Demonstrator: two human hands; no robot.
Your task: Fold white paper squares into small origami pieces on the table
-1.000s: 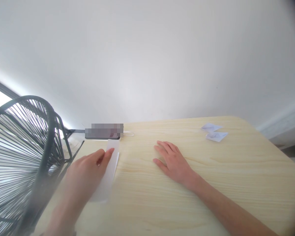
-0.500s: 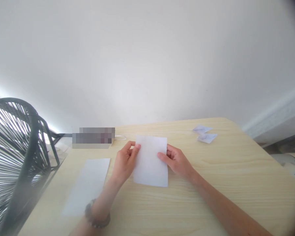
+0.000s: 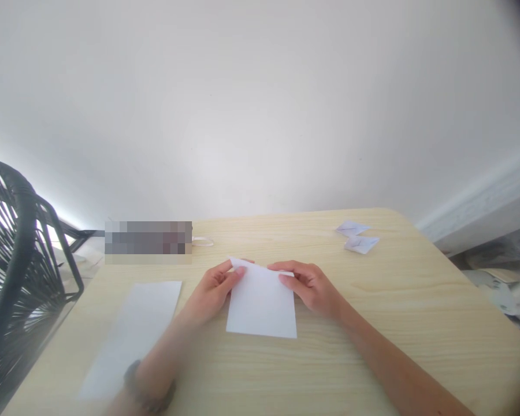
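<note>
A white sheet of paper (image 3: 262,306) lies on the light wooden table (image 3: 372,323) in front of me. My left hand (image 3: 212,289) pinches its far left corner, which is lifted off the table. My right hand (image 3: 309,286) grips the far right edge with fingers on top. A second, longer white sheet (image 3: 132,332) lies flat to the left, beside my left forearm, which wears a wristband.
Two small folded paper pieces (image 3: 357,237) rest at the table's far right. A blurred dark object (image 3: 147,242) with a white loop sits at the far left edge. A black wire chair (image 3: 17,277) stands left of the table. A pale wall is behind.
My left hand lifted a sheet from the left pile and brought it to the middle, where my right hand joined. The sheet has since come down and its far edge is being lifted.
</note>
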